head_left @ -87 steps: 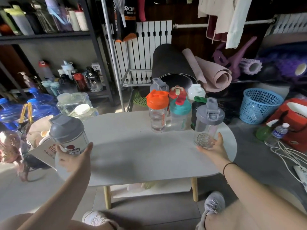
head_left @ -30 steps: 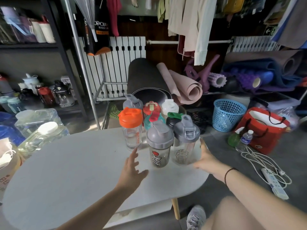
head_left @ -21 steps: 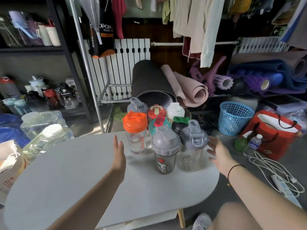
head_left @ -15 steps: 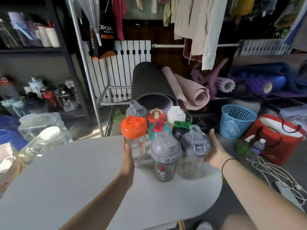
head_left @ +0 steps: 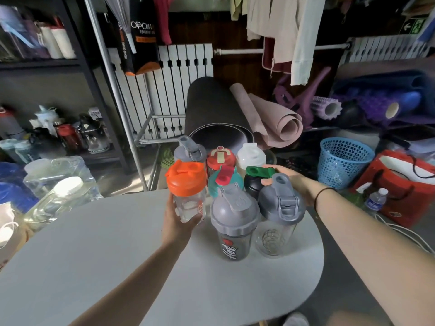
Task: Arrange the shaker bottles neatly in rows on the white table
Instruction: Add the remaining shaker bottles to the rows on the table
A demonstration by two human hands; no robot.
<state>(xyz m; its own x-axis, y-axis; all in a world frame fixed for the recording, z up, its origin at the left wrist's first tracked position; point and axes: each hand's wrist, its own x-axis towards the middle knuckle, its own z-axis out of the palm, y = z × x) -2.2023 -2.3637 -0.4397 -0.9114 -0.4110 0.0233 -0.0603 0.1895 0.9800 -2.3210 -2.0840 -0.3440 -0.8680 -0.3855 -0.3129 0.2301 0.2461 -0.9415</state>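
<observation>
Eight shaker bottles stand bunched together near the far right end of the white table [head_left: 122,267], in the middle of the frame. The left hand [head_left: 177,222] is wrapped around the clear body of the orange-lidded bottle [head_left: 187,191], fingers curled on its lower half, at the left edge of the cluster. The right hand [head_left: 290,181] reaches in from the right and rests against the black bottle with the green flip cap [head_left: 255,182], thumb near the cap; whether it actually grips that bottle or only touches it cannot be told, since the grey lids in front hide the fingers. Nearest the camera stand two grey-lidded bottles side by side: a dark one with a red and white logo [head_left: 233,227] and, touching it on the right, a clear one with a wire whisk ball inside [head_left: 279,217]. Behind these sit a teal-lidded bottle with a red cap [head_left: 224,181], then a back row of a grey-lidded bottle [head_left: 189,149], a red-lidded one [head_left: 220,157] and a white-lidded one [head_left: 250,155]. A blue mesh basket [head_left: 344,158] stands on the floor to the right of the table.
</observation>
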